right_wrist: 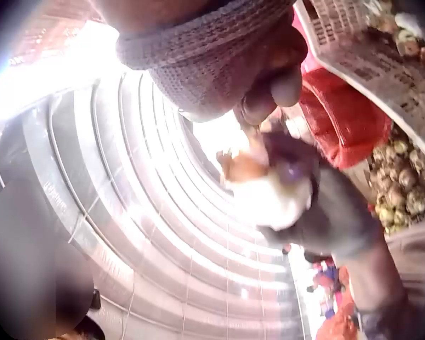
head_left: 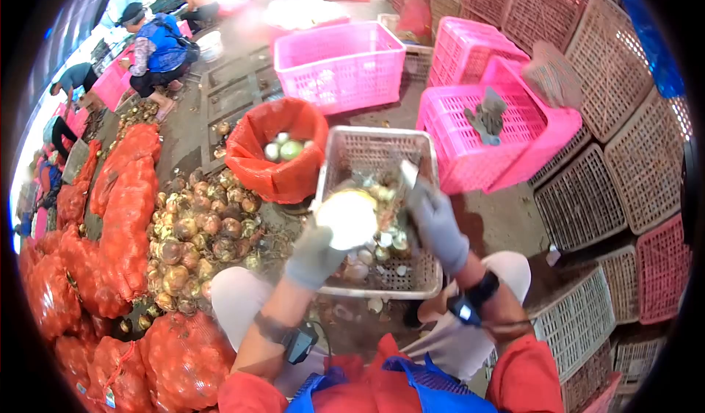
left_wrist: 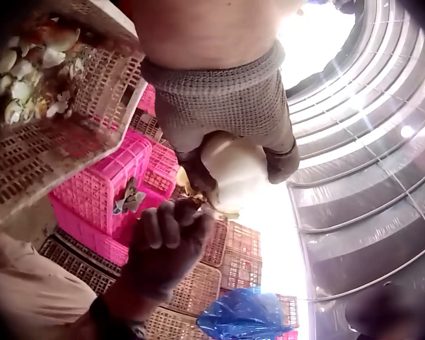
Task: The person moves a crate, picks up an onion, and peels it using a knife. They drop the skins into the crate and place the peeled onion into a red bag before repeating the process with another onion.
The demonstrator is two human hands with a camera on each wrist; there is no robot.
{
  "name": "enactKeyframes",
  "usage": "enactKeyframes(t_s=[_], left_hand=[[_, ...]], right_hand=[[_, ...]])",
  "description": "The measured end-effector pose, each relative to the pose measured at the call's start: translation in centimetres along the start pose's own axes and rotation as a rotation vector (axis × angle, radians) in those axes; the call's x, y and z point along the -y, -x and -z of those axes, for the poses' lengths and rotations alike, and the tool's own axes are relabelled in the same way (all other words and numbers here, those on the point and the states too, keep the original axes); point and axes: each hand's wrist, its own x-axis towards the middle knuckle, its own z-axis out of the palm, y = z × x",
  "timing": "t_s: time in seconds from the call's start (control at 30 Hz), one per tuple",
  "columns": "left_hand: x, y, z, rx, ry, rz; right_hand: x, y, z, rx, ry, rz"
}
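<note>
A peeled white onion [head_left: 349,218], overexposed in the head view, is gripped by my gloved left hand [head_left: 316,257] over the crate's left side. In the left wrist view the fingers of my left hand [left_wrist: 223,106] curl round the onion [left_wrist: 234,170]. To its right, my gloved right hand [head_left: 440,225] holds a short, pale blade [head_left: 408,172], apart from the onion. The right wrist view has my right hand [right_wrist: 230,74] with curled fingers close to the onion [right_wrist: 273,202]. Below both hands, a pale crate [head_left: 380,292] contains onions and peelings.
An open red mesh bag [head_left: 275,181] with several peeled onions stands left of the crate. Unpeeled onions [head_left: 194,229] are heaped beside full red sacks [head_left: 128,229]. Pink crates [head_left: 338,67] stand ahead, stacked baskets [head_left: 609,53] at right. People [head_left: 158,45] work at far left.
</note>
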Motion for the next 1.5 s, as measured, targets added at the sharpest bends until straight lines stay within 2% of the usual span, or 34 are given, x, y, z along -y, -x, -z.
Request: enactKeyframes(t_s=[0.03,0.07,0.1,0.17,0.23,0.27,0.33,0.37,0.43,0.5,0.57,0.6,0.67,0.7,0.77,0.8,0.83,0.9,0.93,0.97,1.03,1.1,1.13,1.17,1.23,1.27,1.3,1.37,1.4,1.43,1.47,1.5], left_hand=[[1.0,0.4,0.4,-0.082,-0.218,-0.047],[-1.4,0.4,-1.6,0.067,0.216,-0.048],[-2.1,0.2,-2.0,0.098,0.308,-0.014],[-1.1,-0.2,-0.9,0.102,0.416,-0.007],[-0.4,-0.3,-0.3,0.069,0.458,0.000],[-0.5,-0.4,-0.8,0.042,0.510,0.008],[-1.3,-0.4,-1.6,0.035,0.456,-0.008],[-1.7,-0.4,-1.9,0.032,0.400,-0.019],[-1.6,0.0,-1.7,0.019,0.378,0.046],[-1.6,0.0,-1.9,0.010,0.357,0.114],[-1.6,-0.4,-2.7,-0.037,0.431,-0.014],[-1.5,-0.5,-2.8,-0.036,0.432,-0.015],[-1.0,-0.8,-2.9,-0.014,0.220,-0.025],[-0.8,-0.8,-2.7,-0.008,0.111,-0.033],[-1.3,-0.4,-2.0,-0.021,-0.124,-0.051],[-2.1,-0.3,-2.5,0.023,-0.126,-0.010],[-1.2,-0.3,-2.2,0.004,-0.051,-0.049],[-2.1,-0.1,-2.3,0.020,-0.001,0.011],[-2.5,-0.3,-2.2,0.052,-0.019,0.030],[-2.3,-0.4,-1.8,0.070,-0.143,-0.008],[-1.4,-0.6,-1.3,0.066,-0.293,-0.117],[-2.7,0.1,-2.1,0.052,-0.256,-0.090],[-3.2,0.2,-2.5,0.038,-0.147,-0.048],[-3.3,0.2,-1.4,0.133,-0.099,0.169],[-3.2,0.9,-1.9,0.182,-0.087,0.051],[-2.6,0.6,-1.6,0.145,-0.139,0.066],[-2.4,0.5,-1.2,0.192,0.038,0.093],[-2.4,0.5,-2.0,0.170,0.311,0.105],[-2.3,0.1,-2.1,0.182,0.313,0.095],[-2.1,-0.4,-1.9,0.091,0.267,0.074],[-1.8,-0.7,-1.7,-0.006,0.223,0.051],[-1.3,-0.8,-1.4,-0.010,0.227,0.037]], right_hand=[[0.2,-1.0,0.9,-0.019,0.008,0.075],[0.5,-0.2,1.3,0.039,0.063,0.054],[1.2,-0.1,1.2,0.118,0.120,0.041],[0.5,0.4,-0.9,0.126,0.326,0.023],[-0.3,0.1,-1.3,-0.007,0.514,0.272],[0.0,0.0,-1.4,-0.006,0.514,0.269],[1.4,-0.4,-1.5,0.071,0.150,0.177],[2.1,-0.4,-1.8,0.073,0.150,0.179],[3.1,0.2,-2.8,0.146,-0.007,-0.097],[2.4,0.0,-3.0,0.190,-0.022,-0.033],[2.4,-0.1,-3.1,0.179,0.037,-0.042],[1.4,-0.3,-3.1,0.179,0.039,-0.041],[-0.4,-0.8,-3.5,0.111,0.177,0.258],[0.0,-0.5,-3.3,0.118,0.175,0.261],[1.6,0.3,-2.7,0.203,0.078,-0.185],[0.9,0.3,-2.6,0.201,0.144,-0.045],[0.1,0.2,-2.3,0.209,0.223,0.018],[1.3,0.5,-2.5,0.208,0.312,0.064],[1.8,0.5,-2.4,0.221,0.343,-0.018],[1.8,0.4,-2.8,0.188,0.388,0.075],[2.8,0.4,-2.4,0.239,0.475,-0.018],[0.7,-0.4,-2.2,0.177,0.441,0.352],[0.0,-0.7,-1.6,0.171,0.488,0.325],[1.1,-0.7,-1.6,0.125,0.623,0.304],[-0.8,-1.7,-1.4,0.113,0.472,0.490],[-1.0,-1.4,-1.3,0.103,0.507,0.463],[-0.9,-1.4,-1.2,0.107,0.546,0.446],[-0.5,-1.2,-1.1,0.104,0.516,0.397],[-0.2,-1.3,-1.2,0.055,0.489,0.306],[0.2,-1.3,-1.3,0.007,0.459,0.216],[0.5,-1.1,-1.4,0.026,0.439,0.191],[0.7,-1.0,-1.6,0.053,0.416,0.165]])
